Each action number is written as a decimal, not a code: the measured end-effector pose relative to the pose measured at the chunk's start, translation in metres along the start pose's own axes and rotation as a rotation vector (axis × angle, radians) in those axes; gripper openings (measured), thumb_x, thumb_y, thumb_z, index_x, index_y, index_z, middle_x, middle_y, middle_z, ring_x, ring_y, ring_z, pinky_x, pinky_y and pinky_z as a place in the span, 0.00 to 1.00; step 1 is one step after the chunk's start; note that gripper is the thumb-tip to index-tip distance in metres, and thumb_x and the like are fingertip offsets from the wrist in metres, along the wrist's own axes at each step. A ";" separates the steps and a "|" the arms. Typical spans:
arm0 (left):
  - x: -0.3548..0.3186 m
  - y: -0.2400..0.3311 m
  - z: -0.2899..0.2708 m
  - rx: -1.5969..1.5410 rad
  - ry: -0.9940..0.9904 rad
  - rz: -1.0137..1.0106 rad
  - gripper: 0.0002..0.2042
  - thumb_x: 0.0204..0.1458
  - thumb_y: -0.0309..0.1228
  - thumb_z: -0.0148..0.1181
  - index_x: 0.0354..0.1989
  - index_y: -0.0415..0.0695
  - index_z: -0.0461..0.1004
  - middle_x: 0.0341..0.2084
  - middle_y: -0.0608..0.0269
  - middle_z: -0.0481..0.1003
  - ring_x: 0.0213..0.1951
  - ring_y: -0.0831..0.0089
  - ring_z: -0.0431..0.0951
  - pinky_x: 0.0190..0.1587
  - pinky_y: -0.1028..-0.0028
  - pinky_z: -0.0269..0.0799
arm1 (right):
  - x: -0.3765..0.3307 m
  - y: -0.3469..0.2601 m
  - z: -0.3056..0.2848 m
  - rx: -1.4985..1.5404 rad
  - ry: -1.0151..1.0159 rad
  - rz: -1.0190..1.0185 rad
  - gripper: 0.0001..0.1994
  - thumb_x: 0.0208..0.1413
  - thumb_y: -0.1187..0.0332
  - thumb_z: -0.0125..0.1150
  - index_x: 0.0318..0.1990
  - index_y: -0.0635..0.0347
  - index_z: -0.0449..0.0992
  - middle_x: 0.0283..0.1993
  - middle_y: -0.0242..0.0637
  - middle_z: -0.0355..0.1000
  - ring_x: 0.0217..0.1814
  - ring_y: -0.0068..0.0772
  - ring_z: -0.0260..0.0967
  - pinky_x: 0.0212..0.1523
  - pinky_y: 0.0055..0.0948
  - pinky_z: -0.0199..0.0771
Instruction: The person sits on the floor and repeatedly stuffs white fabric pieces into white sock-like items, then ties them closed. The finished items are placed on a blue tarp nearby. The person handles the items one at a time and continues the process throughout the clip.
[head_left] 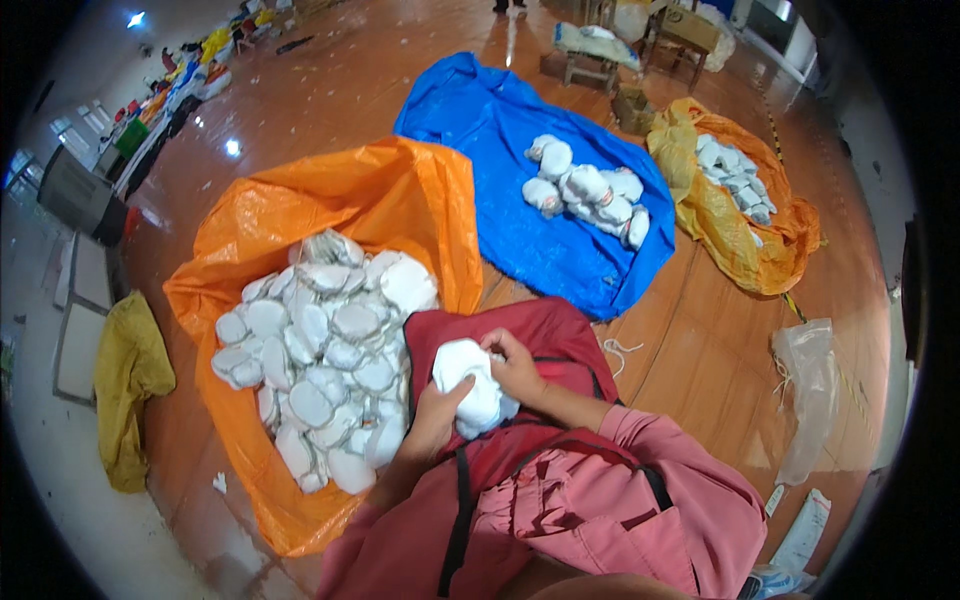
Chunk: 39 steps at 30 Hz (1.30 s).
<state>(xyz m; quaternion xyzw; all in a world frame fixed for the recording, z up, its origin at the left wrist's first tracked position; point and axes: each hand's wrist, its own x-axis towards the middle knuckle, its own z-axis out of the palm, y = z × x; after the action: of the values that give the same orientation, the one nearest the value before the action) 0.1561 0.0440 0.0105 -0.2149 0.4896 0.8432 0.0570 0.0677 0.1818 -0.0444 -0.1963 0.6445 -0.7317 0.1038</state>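
A white, rounded piece of soft fabric (463, 362) rests over my lap, on a dark red cloth (545, 325). My left hand (437, 415) grips its left side, thumb on top. At its upper right edge my right hand (515, 365) is closed in a pinch, fingertips on the fabric. More white fabric shows under the held piece; whether it is the same piece I cannot tell. Close on my left lies an open orange sack (300, 200) heaped with similar white oval pieces (325, 325), some with greyish edges.
Ahead, a blue sheet (450, 110) bears a smaller pile of white pieces (590, 190). Farther right stands a yellow-orange sack (715, 250) of pale pieces. A clear plastic bag (808, 390) lies at right, a yellow sack (130, 380) at left. Stools (590, 70) stand at the back.
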 end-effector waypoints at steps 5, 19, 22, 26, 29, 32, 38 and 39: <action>0.030 0.007 -0.006 0.212 0.214 0.141 0.13 0.56 0.29 0.59 0.47 0.35 0.74 0.36 0.61 0.78 0.34 0.75 0.79 0.38 0.74 0.75 | 0.018 -0.020 -0.018 0.249 -0.178 0.190 0.08 0.53 0.77 0.60 0.39 0.58 0.69 0.38 0.25 0.67 0.41 0.18 0.65 0.42 0.21 0.69; 0.050 0.029 -0.030 0.109 0.233 0.147 0.14 0.55 0.33 0.62 0.44 0.36 0.76 0.32 0.62 0.79 0.30 0.75 0.79 0.33 0.75 0.75 | 0.038 -0.038 -0.014 0.133 -0.397 0.245 0.20 0.48 0.74 0.70 0.47 0.58 0.68 0.42 0.26 0.67 0.45 0.19 0.65 0.46 0.23 0.69; 0.050 0.030 -0.026 0.129 0.192 0.127 0.13 0.56 0.34 0.61 0.44 0.38 0.75 0.30 0.63 0.78 0.28 0.76 0.78 0.31 0.75 0.74 | 0.034 -0.053 -0.009 0.094 -0.368 0.227 0.23 0.44 0.75 0.71 0.47 0.57 0.66 0.40 0.26 0.63 0.43 0.19 0.61 0.45 0.22 0.65; 0.046 0.031 -0.029 0.425 0.290 0.212 0.14 0.57 0.35 0.61 0.45 0.37 0.75 0.32 0.64 0.79 0.31 0.78 0.77 0.34 0.77 0.73 | 0.027 -0.044 0.008 0.290 -0.312 0.279 0.21 0.43 0.80 0.70 0.42 0.54 0.65 0.35 0.23 0.61 0.37 0.15 0.58 0.38 0.17 0.62; 0.044 0.026 -0.032 0.464 0.317 0.232 0.13 0.57 0.35 0.61 0.43 0.37 0.77 0.32 0.64 0.79 0.31 0.79 0.77 0.34 0.77 0.73 | 0.025 -0.052 0.020 0.380 -0.232 0.399 0.21 0.42 0.82 0.70 0.40 0.55 0.66 0.32 0.22 0.64 0.32 0.14 0.61 0.35 0.16 0.65; 0.035 0.032 -0.027 0.544 0.361 0.187 0.15 0.56 0.37 0.62 0.43 0.37 0.77 0.31 0.63 0.79 0.31 0.79 0.77 0.34 0.77 0.72 | 0.026 -0.040 0.016 0.332 -0.239 0.363 0.20 0.41 0.83 0.69 0.38 0.54 0.66 0.32 0.23 0.66 0.33 0.15 0.63 0.35 0.16 0.66; 0.022 0.036 -0.014 0.759 0.457 0.274 0.21 0.55 0.48 0.58 0.42 0.41 0.78 0.31 0.48 0.79 0.35 0.57 0.80 0.38 0.64 0.72 | 0.026 -0.037 0.016 0.484 -0.185 0.402 0.17 0.44 0.86 0.63 0.37 0.56 0.65 0.32 0.26 0.67 0.33 0.17 0.66 0.35 0.17 0.68; 0.021 0.034 -0.014 0.781 0.477 0.298 0.20 0.54 0.49 0.58 0.41 0.42 0.78 0.31 0.47 0.79 0.35 0.56 0.80 0.37 0.64 0.72 | 0.026 -0.036 0.015 0.505 -0.197 0.415 0.17 0.45 0.85 0.63 0.38 0.56 0.65 0.32 0.27 0.68 0.33 0.18 0.67 0.35 0.18 0.69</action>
<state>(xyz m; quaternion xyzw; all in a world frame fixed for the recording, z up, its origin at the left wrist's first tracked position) 0.1309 0.0121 0.0224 -0.2924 0.7945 0.5223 -0.1018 0.0539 0.1627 -0.0037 -0.0986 0.4559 -0.8091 0.3576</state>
